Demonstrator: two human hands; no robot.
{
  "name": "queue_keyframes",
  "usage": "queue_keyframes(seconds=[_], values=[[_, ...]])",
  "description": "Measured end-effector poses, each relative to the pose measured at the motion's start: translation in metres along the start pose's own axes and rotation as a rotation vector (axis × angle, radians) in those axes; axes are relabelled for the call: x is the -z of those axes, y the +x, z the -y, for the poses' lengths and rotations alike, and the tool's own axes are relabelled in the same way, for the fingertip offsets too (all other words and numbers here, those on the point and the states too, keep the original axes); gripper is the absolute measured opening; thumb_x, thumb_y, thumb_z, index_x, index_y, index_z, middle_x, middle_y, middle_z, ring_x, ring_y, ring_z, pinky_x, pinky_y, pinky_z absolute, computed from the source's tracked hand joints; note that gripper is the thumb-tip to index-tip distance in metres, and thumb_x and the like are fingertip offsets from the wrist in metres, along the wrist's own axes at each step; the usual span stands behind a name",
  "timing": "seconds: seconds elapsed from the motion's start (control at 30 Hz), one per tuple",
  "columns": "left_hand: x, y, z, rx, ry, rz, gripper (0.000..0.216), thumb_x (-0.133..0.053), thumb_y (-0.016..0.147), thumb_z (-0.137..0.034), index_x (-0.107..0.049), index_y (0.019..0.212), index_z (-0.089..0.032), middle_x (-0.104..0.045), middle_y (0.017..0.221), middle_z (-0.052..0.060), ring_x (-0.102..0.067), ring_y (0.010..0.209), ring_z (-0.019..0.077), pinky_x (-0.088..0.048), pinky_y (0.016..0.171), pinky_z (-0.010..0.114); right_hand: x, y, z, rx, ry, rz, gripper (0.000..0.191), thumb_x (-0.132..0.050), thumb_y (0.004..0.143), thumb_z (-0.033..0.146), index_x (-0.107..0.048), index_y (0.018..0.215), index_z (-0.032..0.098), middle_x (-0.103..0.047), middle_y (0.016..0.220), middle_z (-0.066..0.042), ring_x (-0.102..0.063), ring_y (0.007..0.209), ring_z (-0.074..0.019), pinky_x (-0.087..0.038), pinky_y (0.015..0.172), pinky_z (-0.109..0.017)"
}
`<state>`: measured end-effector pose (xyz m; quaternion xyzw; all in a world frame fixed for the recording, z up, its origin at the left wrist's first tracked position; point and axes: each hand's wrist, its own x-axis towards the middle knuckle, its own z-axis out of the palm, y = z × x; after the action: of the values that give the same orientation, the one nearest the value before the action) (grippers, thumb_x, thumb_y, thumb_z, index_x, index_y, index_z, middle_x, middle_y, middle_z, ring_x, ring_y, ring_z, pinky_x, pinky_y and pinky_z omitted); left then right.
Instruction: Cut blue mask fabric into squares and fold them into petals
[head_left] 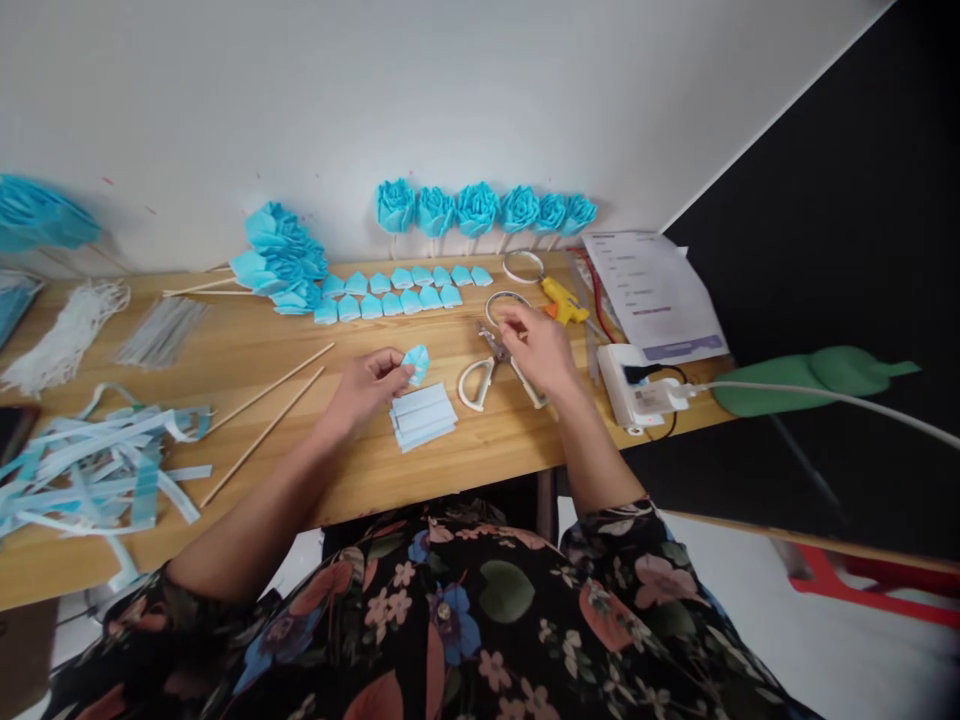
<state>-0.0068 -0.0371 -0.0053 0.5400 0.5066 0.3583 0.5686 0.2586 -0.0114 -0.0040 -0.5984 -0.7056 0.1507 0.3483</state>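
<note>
Pinching a small blue petal (417,364) between thumb and fingers, my left grip (371,385) is closed on it above the wooden worktop (367,490), just beyond a stack of pale blue sheets (424,420). My right grip (538,345) reaches over a white-handled tool (499,352), its fingers bent beside the nearer tape ring (489,308) — whether they hold anything, I cannot tell. The farther tape ring (523,253) lies behind it, near a yellow glue gun (564,302).

Ahead of me, more folded blue petals (402,278) run in two rows, and behind them six blue flowers (478,208) stand in a line on their stems against the white wall (525,90). To the left of the rows lies a cluster of blue flowers (281,255).

Further left, two wooden sticks (266,388) lie near a tangle of pale strips (135,470), with grey wires (163,332) and a bundle of white cords (71,330) behind. At my right — near the worktop's end — sit a white power strip (621,388) with cables plugged in, a printed sheet (652,285) and a green pouch (795,385).
</note>
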Motion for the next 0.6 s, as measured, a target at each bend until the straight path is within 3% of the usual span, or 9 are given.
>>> queue_keyframes(seconds=[0.13,0.33,0.6], values=[[-0.001,-0.001,0.001,0.011,-0.004,0.016,0.037,-0.074,0.069,-0.052,-0.059,0.072,-0.017,-0.054,0.057,-0.003,-0.043,0.050,0.0085,-0.033,0.050,0.022,0.001,-0.002,-0.012,-0.058,-0.152,0.049,0.018,-0.058,0.087,0.020,-0.074,0.096,0.020,-0.077,0.091,-0.006,-0.069,0.082,-0.0212,-0.051,0.075,-0.034],[-0.001,0.000,0.001,0.034,-0.022,0.019,0.040,-0.076,0.067,-0.053,-0.058,0.072,-0.017,-0.057,0.058,-0.003,-0.046,0.049,0.0082,-0.036,0.050,0.021,-0.015,-0.006,-0.014,-0.117,-0.172,0.074,0.015,-0.062,0.087,0.030,-0.074,0.091,0.020,-0.077,0.087,-0.006,-0.070,0.079,-0.0207,-0.048,0.069,-0.031],[-0.001,0.000,0.001,0.046,0.002,0.037,0.042,-0.075,0.067,-0.055,-0.058,0.071,-0.017,-0.058,0.057,-0.003,-0.048,0.049,0.0083,-0.038,0.050,0.022,-0.020,-0.006,-0.020,-0.146,-0.206,0.048,0.015,-0.059,0.087,0.025,-0.073,0.088,0.021,-0.076,0.083,-0.004,-0.068,0.076,-0.0193,-0.045,0.068,-0.030]])
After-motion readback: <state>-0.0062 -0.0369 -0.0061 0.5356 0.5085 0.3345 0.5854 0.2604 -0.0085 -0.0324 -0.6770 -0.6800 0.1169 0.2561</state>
